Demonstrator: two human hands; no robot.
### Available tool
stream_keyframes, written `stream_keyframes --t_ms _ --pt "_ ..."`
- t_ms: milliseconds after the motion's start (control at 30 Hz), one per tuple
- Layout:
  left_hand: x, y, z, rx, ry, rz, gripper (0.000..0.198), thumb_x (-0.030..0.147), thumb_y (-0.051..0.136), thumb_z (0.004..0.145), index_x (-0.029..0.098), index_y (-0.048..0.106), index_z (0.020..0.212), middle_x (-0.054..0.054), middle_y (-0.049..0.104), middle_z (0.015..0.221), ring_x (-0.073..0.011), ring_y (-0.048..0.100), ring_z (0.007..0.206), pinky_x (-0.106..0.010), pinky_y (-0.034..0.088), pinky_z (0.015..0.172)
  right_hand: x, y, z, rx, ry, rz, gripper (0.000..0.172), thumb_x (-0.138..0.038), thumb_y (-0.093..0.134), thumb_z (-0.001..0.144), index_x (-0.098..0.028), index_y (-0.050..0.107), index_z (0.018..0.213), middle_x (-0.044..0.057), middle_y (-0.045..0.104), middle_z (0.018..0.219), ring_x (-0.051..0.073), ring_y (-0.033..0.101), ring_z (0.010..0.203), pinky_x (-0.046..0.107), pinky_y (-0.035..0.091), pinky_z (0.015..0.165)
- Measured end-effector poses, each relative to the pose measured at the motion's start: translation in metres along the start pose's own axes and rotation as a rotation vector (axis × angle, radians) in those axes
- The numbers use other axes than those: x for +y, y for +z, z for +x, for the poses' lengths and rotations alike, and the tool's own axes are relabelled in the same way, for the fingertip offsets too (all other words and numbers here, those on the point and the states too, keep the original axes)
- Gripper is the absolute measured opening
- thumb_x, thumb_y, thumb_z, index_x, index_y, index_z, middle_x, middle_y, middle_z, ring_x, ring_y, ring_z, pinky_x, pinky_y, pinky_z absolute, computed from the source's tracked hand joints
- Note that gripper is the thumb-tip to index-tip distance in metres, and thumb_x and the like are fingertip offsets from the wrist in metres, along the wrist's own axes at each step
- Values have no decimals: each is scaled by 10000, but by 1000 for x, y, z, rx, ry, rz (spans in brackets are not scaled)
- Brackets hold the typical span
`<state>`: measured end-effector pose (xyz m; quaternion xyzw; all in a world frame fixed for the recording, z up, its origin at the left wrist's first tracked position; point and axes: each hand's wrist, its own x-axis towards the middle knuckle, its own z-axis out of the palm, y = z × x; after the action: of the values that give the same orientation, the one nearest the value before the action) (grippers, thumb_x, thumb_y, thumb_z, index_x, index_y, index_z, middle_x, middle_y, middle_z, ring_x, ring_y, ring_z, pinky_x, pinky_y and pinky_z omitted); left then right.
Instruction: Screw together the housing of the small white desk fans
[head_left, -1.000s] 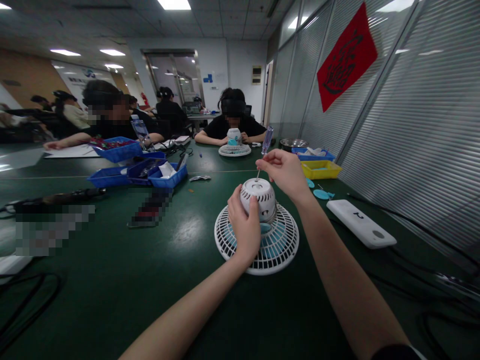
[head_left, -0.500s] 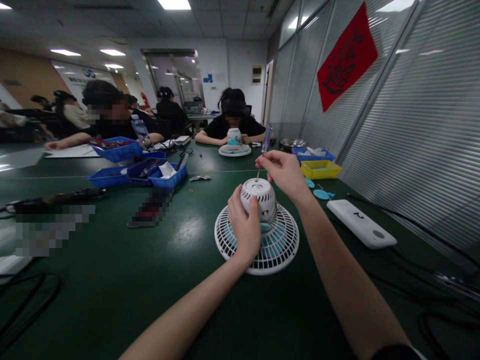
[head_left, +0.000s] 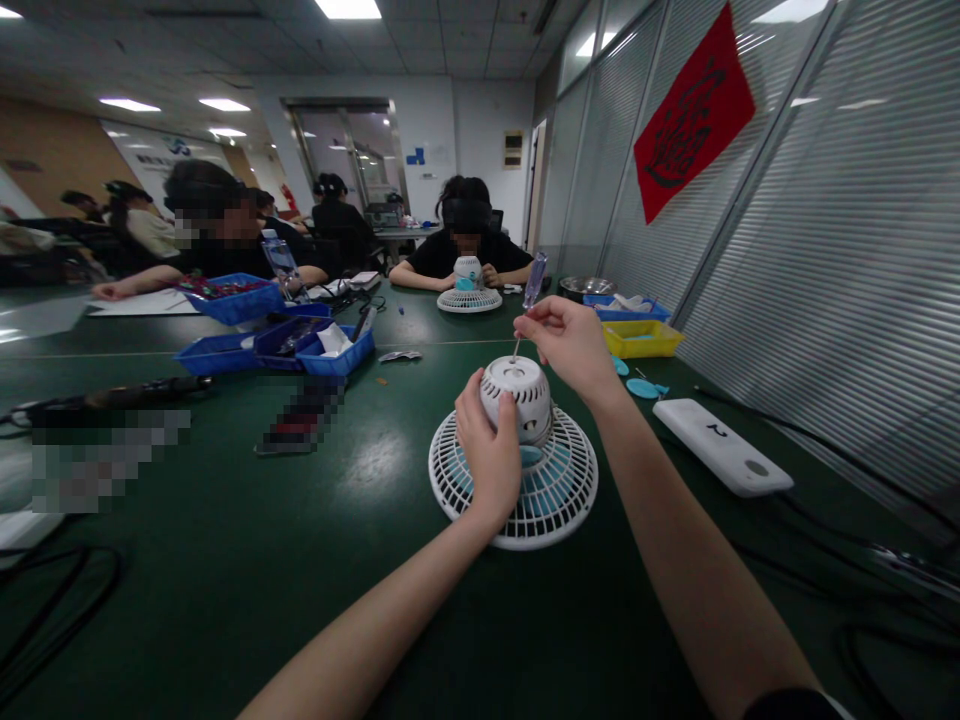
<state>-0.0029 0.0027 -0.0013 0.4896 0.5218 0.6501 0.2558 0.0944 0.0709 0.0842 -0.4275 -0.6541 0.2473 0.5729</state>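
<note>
A white fan head [head_left: 559, 500] lies grille-down on the green table, its round motor housing pointing up and pale blue blades showing through the bars. My left hand [head_left: 487, 450] is wrapped round the near left side of the housing. My right hand [head_left: 566, 340] pinches the shaft of a screwdriver [head_left: 535, 280] with a clear purple handle. The screwdriver stands nearly upright, tilted slightly right, its tip at a hole in the top of the housing. Whether a screw sits in that hole is hidden.
Blue bins [head_left: 341, 350] with small parts stand at left. A yellow tray [head_left: 641, 340], light blue pieces [head_left: 645, 388] and a white numbered device [head_left: 720, 447] lie at right, with black cables. Opposite, a co-worker [head_left: 517, 255] sits behind another white fan [head_left: 469, 298].
My right fingers have shifted very slightly on the screwdriver, and its handle leans a touch further right. My left hand and the fan stay in place.
</note>
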Motion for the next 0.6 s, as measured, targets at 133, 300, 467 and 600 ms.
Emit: stream_keyframes --t_ms 133,300,467,600 --pt "-1 0 0 3 -4 2 434 433 452 923 225 484 1302 -134 545 1378 -257 457 1374 -442 317 1183 0 -1 1 -11 13 1 161 -275 694 811 -169 616 719 77 730 759 148 668 671 247 491 553" --pt "0 -1 0 -13 -15 -5 459 436 456 916 212 472 1316 -142 530 1393 -257 454 1373 -439 316 1185 -5 -3 -1 -55 16 -2 129 -189 604 846 -159 651 730 84 747 790 133 662 658 239 483 555" --pt "0 -1 0 -9 -12 -5 431 435 454 920 231 475 1299 -135 537 1390 -259 456 1369 -447 327 1178 -6 -3 -2 -75 -9 3 132 -251 623 844 -154 665 765 82 745 811 124 642 643 237 467 547" --pt "-1 0 1 -15 -11 -15 428 437 457 918 235 473 1294 -133 533 1395 -252 457 1365 -443 327 1179 -3 -3 -2 -36 -50 -53 194 -340 674 821 -160 649 753 62 717 790 117 610 610 243 436 522"
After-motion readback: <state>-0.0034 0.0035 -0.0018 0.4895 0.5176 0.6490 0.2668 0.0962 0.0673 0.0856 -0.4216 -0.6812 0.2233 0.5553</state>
